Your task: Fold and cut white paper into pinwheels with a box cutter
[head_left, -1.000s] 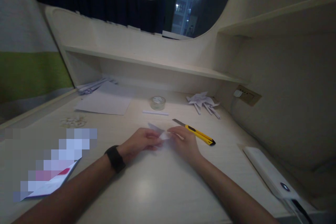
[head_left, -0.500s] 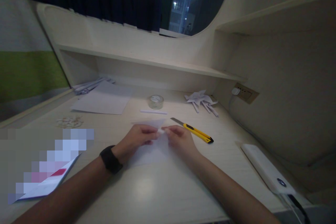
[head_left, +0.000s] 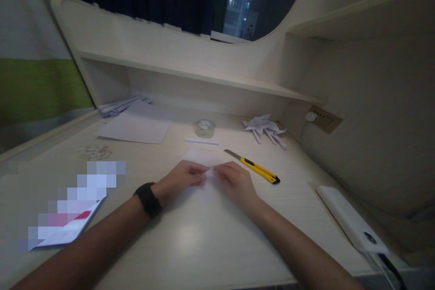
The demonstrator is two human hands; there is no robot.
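A small white sheet of paper (head_left: 200, 156) lies flat on the pale desk (head_left: 190, 244) in the middle of the view. My left hand (head_left: 181, 179), with a black watch on its wrist, presses on the paper's left part. My right hand (head_left: 233, 181) presses on its right part. The fingertips of both hands meet at the paper's centre. A yellow utility knife (head_left: 256, 170) with its blade out lies just right of my right hand.
A tape roll (head_left: 205, 128) and a thin white stick (head_left: 201, 142) lie behind the paper. Folded paper pieces (head_left: 263, 128) sit at the back right, sheets of paper (head_left: 136, 128) at the back left. A white power bank (head_left: 350, 224) lies at the right, a booklet (head_left: 64, 231) at the left.
The paper was folded small and held up between my fingertips; it has since been opened out and laid flat under both hands.
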